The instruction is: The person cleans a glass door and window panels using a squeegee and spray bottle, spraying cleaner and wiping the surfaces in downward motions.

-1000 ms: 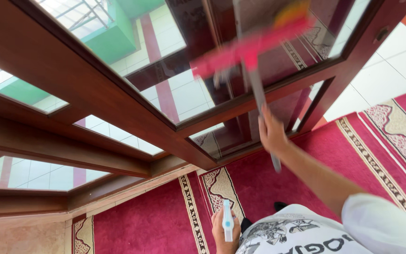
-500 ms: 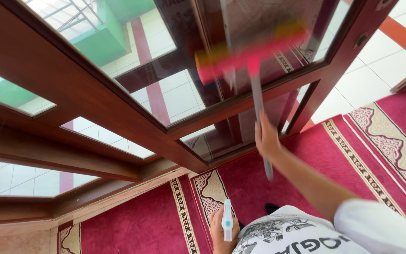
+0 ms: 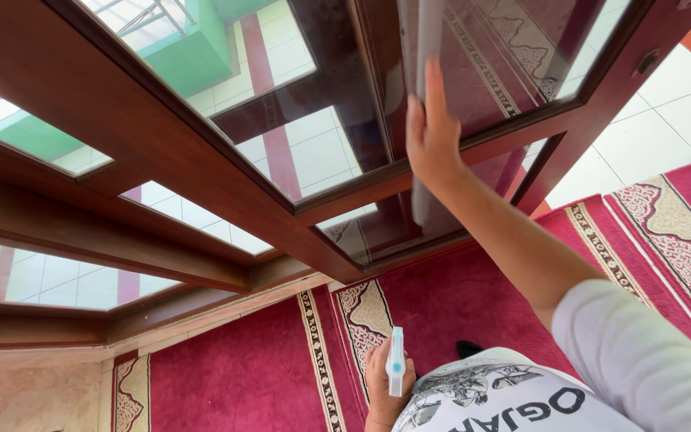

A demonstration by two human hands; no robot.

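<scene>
Presently the grey handle point(image 3: 425, 48) of a window wiper stands against the glass pane point(image 3: 313, 152), gripped by the right hand point(image 3: 432, 132), fingers wrapped around it. Left hand point(image 3: 384, 382) clasps a white spray bottle point(image 3: 396, 362) low above the red carpet point(image 3: 249, 376). Wiping stroke judged underway; next pass needs steady pressure along the wooden frame point(image 3: 161, 144).

Door frame point(image 3: 201, 172): dark brown wood, smooth, with a satin varnish sheen. Panes point(image 3: 297, 152): clear glass, glossy; I see reflections in them. Pole point(image 3: 424, 48) in my right hand point(image 3: 429, 136): pale grey, smooth, looks like metal. Spray bottle point(image 3: 396, 362) in my left hand point(image 3: 381, 384): white matt plastic. Carpet point(image 3: 241, 376): red woven pile, matt. Far floor tiles point(image 3: 665, 104): white, slightly glossy.
</scene>
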